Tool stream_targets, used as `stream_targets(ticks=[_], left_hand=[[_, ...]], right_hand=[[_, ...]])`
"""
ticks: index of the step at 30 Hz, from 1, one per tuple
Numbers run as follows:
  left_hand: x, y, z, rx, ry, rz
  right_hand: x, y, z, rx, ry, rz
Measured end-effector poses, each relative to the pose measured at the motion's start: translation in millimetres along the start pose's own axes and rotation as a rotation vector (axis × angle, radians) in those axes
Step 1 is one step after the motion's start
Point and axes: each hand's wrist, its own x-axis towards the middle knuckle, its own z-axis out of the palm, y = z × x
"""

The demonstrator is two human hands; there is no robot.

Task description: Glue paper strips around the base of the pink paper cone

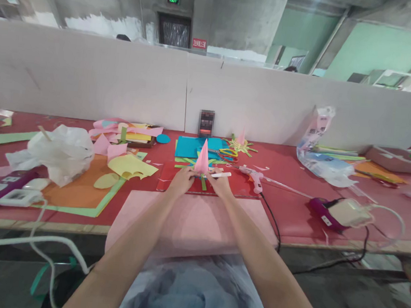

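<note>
A pointed pink folded-paper bud (pixel 202 159) stands upright in front of me, with green paper strips (pixel 203 182) spreading from its base. On its left side my left hand (pixel 184 178) is closed, fingertips pinching the paper at the base. My right hand (pixel 220 183) is closed at the right of the base, with a slim white stick (pixel 221 175) held in it and pointing right. The exact finger contact is small and partly hidden. Beyond the bud lie a blue sheet (pixel 187 147) and yellow-handled scissors (pixel 229 152).
A pink hot glue gun (pixel 254 178) lies to the right, its black cord running off the front edge. A similar paper flower (pixel 241 140) stands behind. Paper pieces (pixel 131 165) and a crumpled white plastic bag (pixel 62 152) are at left; a power strip (pixel 325 215) sits right.
</note>
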Motion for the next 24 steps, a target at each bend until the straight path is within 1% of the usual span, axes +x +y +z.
stream_targets(ticks=[4, 6, 10, 16, 22, 24], left_hand=[[0.6, 1.4, -1.0, -0.003, -0.006, -0.012], [1.0, 1.5, -1.0, -0.004, -0.013, -0.022], [1.6, 0.4, -0.4, -0.001, -0.017, -0.029], [1.3, -1.5, 0.8, 0.000, -0.005, -0.013], [1.5, -3.0, 1.7, -0.001, -0.006, -0.020], [1.4, -3.1, 1.7, -0.001, 0.001, -0.021]], right_hand=[[-2.0, -2.6, -2.0, 0.012, -0.048, 0.045], [-2.5, -4.8, -3.0, 0.011, -0.042, 0.063], [-1.6, -5.4, -2.4, 0.004, -0.018, 0.044], [0.9, 0.6, 0.5, -0.019, 0.007, -0.017], [0.3, 1.4, -0.5, -0.010, 0.002, 0.022], [0.2, 1.3, 0.0, -0.002, -0.014, 0.010]])
